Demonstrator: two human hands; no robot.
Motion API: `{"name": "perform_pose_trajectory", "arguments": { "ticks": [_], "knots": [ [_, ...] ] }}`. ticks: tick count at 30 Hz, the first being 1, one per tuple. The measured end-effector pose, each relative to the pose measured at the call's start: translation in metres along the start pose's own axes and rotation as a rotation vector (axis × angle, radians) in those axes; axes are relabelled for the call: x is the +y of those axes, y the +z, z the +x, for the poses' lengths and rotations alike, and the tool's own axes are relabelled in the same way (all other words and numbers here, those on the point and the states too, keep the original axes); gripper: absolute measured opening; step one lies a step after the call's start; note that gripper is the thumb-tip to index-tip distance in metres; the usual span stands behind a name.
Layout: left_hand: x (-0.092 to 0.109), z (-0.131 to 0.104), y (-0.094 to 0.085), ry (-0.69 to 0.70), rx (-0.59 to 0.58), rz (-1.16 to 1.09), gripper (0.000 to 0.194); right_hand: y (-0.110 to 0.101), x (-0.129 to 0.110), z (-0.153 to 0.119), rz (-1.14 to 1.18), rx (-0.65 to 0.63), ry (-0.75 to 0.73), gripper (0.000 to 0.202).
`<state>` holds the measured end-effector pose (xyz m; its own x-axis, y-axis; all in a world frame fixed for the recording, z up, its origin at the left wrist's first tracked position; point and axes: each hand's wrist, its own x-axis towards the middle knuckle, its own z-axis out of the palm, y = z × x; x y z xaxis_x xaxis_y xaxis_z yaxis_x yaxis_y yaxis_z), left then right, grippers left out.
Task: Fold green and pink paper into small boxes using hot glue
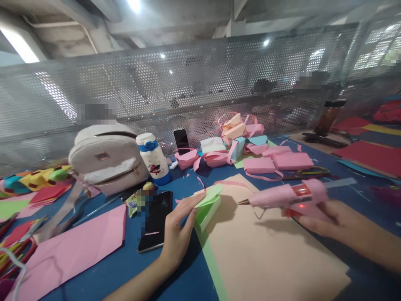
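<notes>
My left hand [180,223] is closed on a small folded green paper box [208,209], fingers and thumb at its left end. The box has an upright flap and rests at the upper left of large peach paper sheets [266,246]. In my right hand [328,219] is a pink glue gun [288,196], held by its grip above the sheets. Its nozzle points left toward the box, apart from it. A clear glue stick [343,182] juts from the gun's rear, and a small red light glows on its side.
Pink paper boxes [258,165] and scissors [313,171] lie behind the sheets. To the left are a black phone [159,217], a white bottle [154,161], a white backpack [106,159] and pink paper [75,255]. A perforated metal panel [194,83] stands behind the blue table.
</notes>
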<state>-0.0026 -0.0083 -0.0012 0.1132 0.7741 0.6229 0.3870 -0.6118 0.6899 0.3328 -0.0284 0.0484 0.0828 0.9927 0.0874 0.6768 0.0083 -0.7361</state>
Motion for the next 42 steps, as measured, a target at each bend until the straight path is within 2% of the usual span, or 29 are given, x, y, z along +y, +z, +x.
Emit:
{"name": "perform_pose_trajectory", "arguments": {
  "ticks": [1,2,5,11,19,28,35,42],
  "knots": [
    [0.000,0.000,0.000,0.020,-0.002,0.001,0.033,0.005,-0.008,0.001,0.074,-0.107,-0.020,0.062],
    [0.000,-0.001,0.000,0.037,-0.004,0.004,0.033,0.010,-0.016,0.002,0.137,-0.148,-0.044,0.063],
    [0.000,-0.001,0.000,0.072,-0.018,0.023,0.035,0.022,-0.032,0.002,0.220,-0.196,-0.086,0.062],
    [0.002,-0.002,-0.001,0.096,-0.040,0.038,0.035,0.034,-0.028,0.009,0.207,-0.337,-0.101,0.053],
    [0.004,-0.001,0.000,0.151,-0.047,0.032,0.037,0.042,-0.039,0.009,0.249,-0.355,-0.138,0.059],
    [0.003,-0.002,0.000,0.142,-0.051,0.024,0.038,0.043,-0.050,0.009,0.274,-0.382,-0.137,0.064],
    [0.004,-0.002,0.000,0.142,-0.059,0.025,0.036,0.047,-0.049,0.009,0.398,-0.502,-0.220,0.057],
    [0.004,-0.002,0.000,0.141,-0.054,0.027,0.035,0.048,-0.050,0.009,0.379,-0.444,-0.220,0.059]
  ]
}}
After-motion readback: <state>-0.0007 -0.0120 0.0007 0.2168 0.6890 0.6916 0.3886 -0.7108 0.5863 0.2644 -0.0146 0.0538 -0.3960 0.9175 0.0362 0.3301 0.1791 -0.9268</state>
